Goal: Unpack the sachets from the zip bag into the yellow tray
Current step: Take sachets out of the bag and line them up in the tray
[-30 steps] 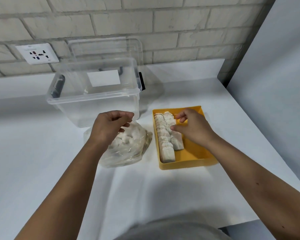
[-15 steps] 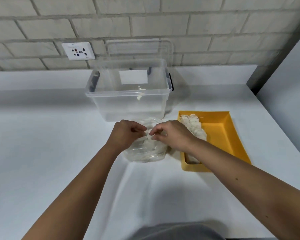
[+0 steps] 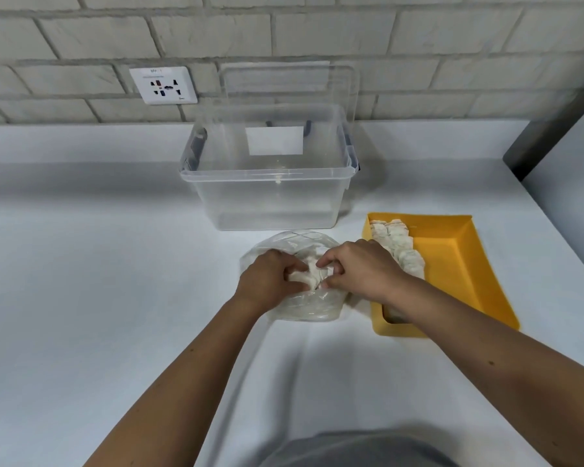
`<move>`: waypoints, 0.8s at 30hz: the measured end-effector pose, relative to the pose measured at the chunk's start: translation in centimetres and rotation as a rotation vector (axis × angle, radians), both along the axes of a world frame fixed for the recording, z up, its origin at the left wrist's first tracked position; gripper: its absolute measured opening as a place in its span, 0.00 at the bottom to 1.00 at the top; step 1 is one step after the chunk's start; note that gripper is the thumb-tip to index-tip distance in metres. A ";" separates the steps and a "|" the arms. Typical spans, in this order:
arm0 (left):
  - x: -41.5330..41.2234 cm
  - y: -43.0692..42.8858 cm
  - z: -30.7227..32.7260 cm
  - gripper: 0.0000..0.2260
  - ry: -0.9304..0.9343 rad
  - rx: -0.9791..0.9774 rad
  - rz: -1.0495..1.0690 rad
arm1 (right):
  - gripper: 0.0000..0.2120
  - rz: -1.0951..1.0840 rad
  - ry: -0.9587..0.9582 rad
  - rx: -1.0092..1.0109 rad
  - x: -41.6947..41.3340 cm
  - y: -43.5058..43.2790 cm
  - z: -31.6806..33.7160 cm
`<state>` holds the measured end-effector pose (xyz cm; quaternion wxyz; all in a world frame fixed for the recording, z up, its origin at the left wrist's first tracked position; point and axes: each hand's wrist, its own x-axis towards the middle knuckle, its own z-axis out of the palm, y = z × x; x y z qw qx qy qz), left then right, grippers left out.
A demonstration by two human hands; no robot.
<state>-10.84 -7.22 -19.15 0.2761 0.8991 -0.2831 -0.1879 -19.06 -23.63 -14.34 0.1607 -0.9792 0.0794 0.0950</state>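
Down at the zip bag [image 3: 300, 310] my left hand [image 3: 267, 281] grips the mouth, right hand [image 3: 364, 271] pinches a sachet [image 3: 312, 276], so yanking could scatter others short of the yellow tray [image 3: 459, 264]

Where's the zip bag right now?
In the head view the zip bag lies centre frame, just left of the yellow tray and in front of the clear bin, under the left hand and right hand.
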 end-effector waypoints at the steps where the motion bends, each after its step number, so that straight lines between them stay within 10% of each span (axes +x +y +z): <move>1: -0.2 -0.1 0.0 0.11 -0.017 0.009 0.013 | 0.18 -0.007 0.004 0.006 0.0 0.0 0.0; 12: 0.3 1.6 2.9 0.05 0.062 -0.304 0.186 | 0.13 -0.097 -0.059 0.188 0.1 -0.7 0.6; 24: 1.2 3.1 4.3 0.07 0.410 -0.663 0.435 | 0.20 0.003 -0.044 -0.411 2.6 2.0 -1.7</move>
